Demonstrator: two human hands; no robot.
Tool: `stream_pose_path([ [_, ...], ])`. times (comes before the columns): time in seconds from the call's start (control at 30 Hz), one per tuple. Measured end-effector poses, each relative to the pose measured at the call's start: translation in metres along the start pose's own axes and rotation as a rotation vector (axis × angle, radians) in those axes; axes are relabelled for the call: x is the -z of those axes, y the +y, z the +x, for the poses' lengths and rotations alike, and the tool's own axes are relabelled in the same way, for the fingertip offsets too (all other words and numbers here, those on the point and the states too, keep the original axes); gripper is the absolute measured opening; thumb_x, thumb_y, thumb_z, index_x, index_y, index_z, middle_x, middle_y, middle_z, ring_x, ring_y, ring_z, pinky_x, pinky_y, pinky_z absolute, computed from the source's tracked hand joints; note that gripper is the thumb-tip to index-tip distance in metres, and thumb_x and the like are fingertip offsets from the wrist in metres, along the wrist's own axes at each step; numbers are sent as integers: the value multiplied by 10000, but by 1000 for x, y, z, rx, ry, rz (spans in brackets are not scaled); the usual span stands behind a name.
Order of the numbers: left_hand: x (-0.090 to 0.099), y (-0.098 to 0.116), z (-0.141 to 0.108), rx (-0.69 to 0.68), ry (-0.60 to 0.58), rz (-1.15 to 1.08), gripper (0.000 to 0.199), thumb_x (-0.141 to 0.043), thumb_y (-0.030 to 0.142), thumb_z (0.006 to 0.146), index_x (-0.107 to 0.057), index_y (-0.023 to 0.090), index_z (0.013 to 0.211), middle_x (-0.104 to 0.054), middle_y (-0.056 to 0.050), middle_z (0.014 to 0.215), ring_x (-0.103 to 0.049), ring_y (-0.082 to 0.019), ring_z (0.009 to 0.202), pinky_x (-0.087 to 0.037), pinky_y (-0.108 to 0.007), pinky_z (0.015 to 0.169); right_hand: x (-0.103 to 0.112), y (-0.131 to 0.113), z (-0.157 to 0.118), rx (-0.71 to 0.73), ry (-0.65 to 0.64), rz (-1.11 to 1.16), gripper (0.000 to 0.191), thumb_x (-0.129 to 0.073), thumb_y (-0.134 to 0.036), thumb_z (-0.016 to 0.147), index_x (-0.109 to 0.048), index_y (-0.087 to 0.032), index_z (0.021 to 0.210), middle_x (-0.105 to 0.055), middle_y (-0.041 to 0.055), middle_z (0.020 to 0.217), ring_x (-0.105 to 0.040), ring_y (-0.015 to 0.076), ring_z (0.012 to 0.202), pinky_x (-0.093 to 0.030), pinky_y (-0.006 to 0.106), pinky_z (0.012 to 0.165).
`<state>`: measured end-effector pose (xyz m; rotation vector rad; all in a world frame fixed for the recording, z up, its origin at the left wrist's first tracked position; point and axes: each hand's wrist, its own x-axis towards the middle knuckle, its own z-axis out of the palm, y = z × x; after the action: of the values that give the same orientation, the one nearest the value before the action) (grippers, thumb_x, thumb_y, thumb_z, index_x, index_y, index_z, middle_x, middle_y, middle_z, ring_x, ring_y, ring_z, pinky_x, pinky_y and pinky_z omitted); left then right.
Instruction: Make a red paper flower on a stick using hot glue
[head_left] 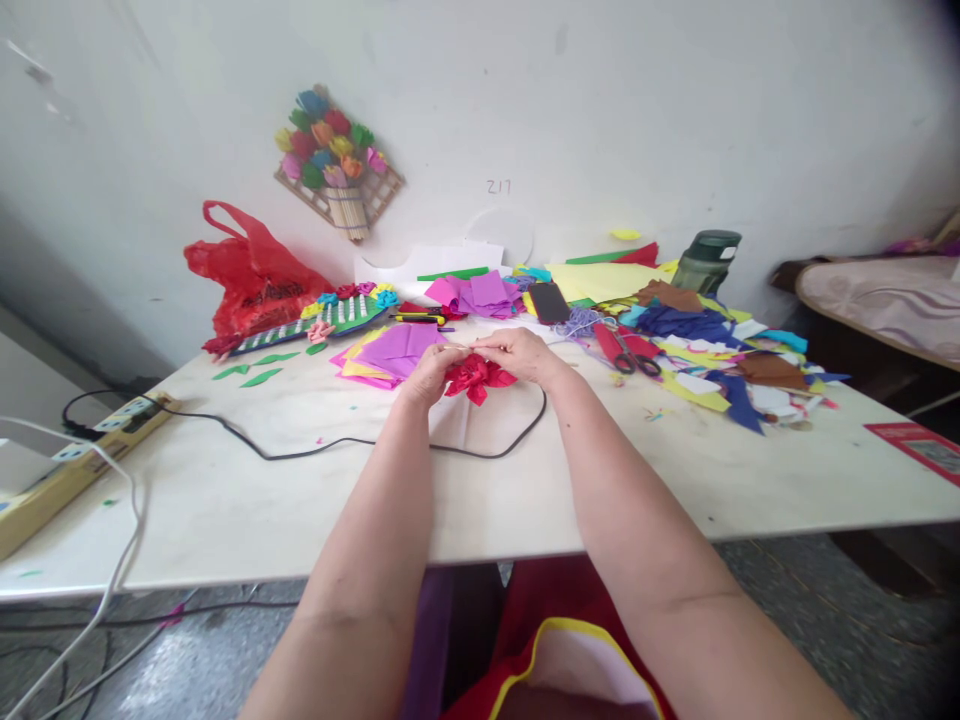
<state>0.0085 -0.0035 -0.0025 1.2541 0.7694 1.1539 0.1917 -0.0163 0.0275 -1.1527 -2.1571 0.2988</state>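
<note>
A red paper flower (474, 379) is held just above the table between my two hands. My left hand (435, 368) closes on its left side, with thumb and fingers drawn together. From the right, my right hand (519, 352) grips the flower's upper edge, fingertips meeting those of the left. The flower's back and the exact finger contact are hidden. Beside my left hand lies a stack of purple, pink and yellow paper sheets (394, 352). A black cable (480, 455) loops on the table below the flower.
Red-handled scissors (626, 352) and a heap of paper scraps (720, 350) lie right. A dark phone (550, 303) and a green bottle (705, 262) stand behind. Left are a decorated green piece (337, 318), green paper leaves (261, 378), a red bag (259, 270) and a power strip (97, 450).
</note>
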Motion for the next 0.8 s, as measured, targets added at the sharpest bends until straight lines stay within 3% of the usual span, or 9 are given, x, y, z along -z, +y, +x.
stream_pose_path([
  [0.23,0,0,1,-31,-46,52,224,-723,314,608,-579,147,567,-513,5,541,-446,-97,510,-315,-249,501,0,-3,2,-11,-3,-51,226,-625,-253,897,-798,-244,1042,-771,48,1003,-682,182,921,-483,279,809],
  [0.57,-2,2,-2,-28,-45,64,274,-726,330,594,-511,170,536,-429,27,504,-369,-81,479,-245,-243,463,0,-3,3,39,42,-72,191,-636,-232,877,-814,-249,944,-733,38,930,-634,160,854,-438,256,739],
  [0.8,-3,3,-2,-20,-35,34,239,-726,306,587,-537,163,557,-461,24,516,-407,-86,490,-298,-245,494,-1,-3,4,93,68,-103,202,-626,-209,874,-816,-247,931,-722,44,907,-632,164,836,-437,266,719],
])
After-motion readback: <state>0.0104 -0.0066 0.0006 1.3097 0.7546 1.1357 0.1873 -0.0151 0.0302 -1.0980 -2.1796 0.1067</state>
